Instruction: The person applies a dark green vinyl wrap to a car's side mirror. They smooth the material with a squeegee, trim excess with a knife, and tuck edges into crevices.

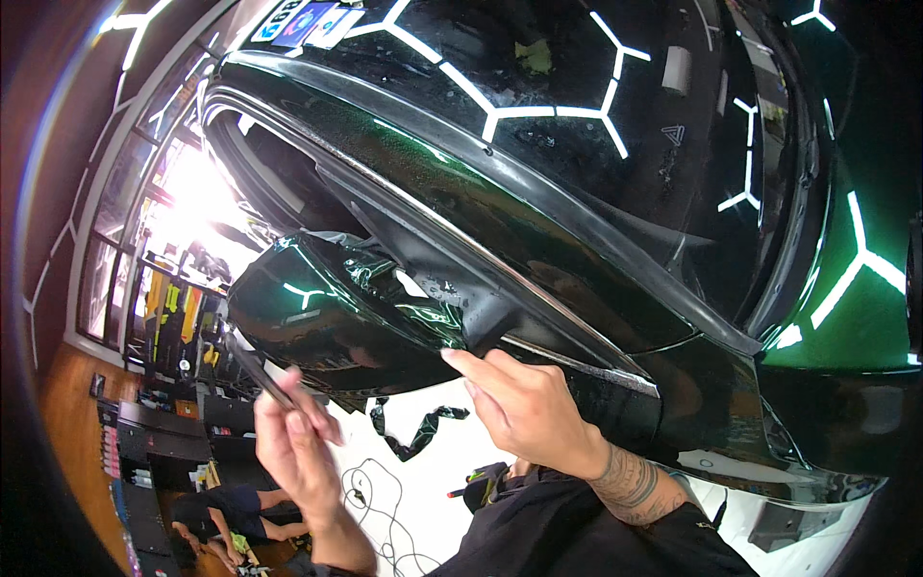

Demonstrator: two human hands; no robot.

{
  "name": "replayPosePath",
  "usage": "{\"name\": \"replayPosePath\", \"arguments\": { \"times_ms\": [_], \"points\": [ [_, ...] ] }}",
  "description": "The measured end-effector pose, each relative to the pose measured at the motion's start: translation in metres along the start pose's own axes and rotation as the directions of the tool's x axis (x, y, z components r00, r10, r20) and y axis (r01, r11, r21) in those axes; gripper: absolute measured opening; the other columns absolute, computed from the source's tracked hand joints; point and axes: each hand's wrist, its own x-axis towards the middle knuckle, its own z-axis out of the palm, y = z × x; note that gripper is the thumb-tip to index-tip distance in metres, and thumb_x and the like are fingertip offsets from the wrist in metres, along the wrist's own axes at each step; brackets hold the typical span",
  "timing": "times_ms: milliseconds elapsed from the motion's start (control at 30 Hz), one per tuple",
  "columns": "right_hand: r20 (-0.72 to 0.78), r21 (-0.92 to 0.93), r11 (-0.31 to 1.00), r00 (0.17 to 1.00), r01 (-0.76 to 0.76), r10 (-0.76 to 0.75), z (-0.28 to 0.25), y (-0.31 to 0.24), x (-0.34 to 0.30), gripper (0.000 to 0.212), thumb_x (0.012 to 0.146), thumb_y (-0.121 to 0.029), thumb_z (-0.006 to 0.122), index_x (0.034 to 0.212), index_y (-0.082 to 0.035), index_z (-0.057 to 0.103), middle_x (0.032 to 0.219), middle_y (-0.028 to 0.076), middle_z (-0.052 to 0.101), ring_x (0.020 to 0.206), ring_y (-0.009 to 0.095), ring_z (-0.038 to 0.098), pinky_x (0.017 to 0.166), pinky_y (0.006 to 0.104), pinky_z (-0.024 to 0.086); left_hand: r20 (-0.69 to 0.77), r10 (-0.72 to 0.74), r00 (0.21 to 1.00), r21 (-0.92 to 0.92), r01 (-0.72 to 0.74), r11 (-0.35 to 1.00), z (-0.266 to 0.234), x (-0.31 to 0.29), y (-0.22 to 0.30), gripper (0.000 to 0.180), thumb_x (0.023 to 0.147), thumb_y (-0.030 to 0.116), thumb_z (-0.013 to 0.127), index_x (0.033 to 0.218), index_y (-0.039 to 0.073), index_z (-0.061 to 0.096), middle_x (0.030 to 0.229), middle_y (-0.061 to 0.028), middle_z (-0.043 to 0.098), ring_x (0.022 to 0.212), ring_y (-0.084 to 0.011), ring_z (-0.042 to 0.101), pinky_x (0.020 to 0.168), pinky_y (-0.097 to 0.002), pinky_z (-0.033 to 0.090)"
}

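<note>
My left hand [298, 447] is closed around a slim dark tool [258, 370] with a pale tip, just off the near side of the car's wing mirror [332, 332]. Glossy dark green film covers the mirror housing. Crumpled loose film [423, 313] bunches where the mirror meets the door. My right hand [534, 409] has its index finger stretched out, the tip touching the film at the mirror's right-hand edge. Its thumb is apart from that finger and the other fingers are curled. Nothing shows between them.
The car's windscreen [577, 183] and dark green body fill the upper right. A twisted strip of film [415, 438] lies on the white floor below the mirror, near a thin cable [370, 495]. Shelving [159, 452] and a bent-over person [231, 514] are at the lower left.
</note>
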Motion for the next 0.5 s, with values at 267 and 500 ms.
{"name": "replayPosePath", "arguments": {
  "times_ms": [267,500],
  "points": [
    [0.181,-0.378,0.924,0.975,-0.054,0.131,-0.002,-0.011,0.017,0.052,0.082,-0.01,0.069,0.133,-0.001,0.063,0.071,0.004,0.055,0.051,0.016,0.06,0.046,0.032,0.046,0.432,0.074,0.899,0.526,-0.317,0.789,-0.001,0.075,0.039,0.024,0.095,-0.006,0.055,0.117,-0.005,0.065,0.09,-0.0112,0.07,0.066,-0.0144,0.059,0.06,-0.0276,0.048],
    [0.217,-0.465,0.885,0.968,-0.015,0.13,-0.006,-0.01,0.027,0.05,0.081,-0.012,0.07,0.13,-0.003,0.067,0.07,0.004,0.056,0.051,0.018,0.06,0.048,0.033,0.047,0.76,0.036,0.649,0.489,-0.608,0.625,-0.004,0.109,0.051,0.043,0.07,-0.017,0.06,0.111,-0.004,0.066,0.079,-0.0124,0.064,0.066,-0.0263,0.061,0.06,-0.0345,0.049]
  ]
}}
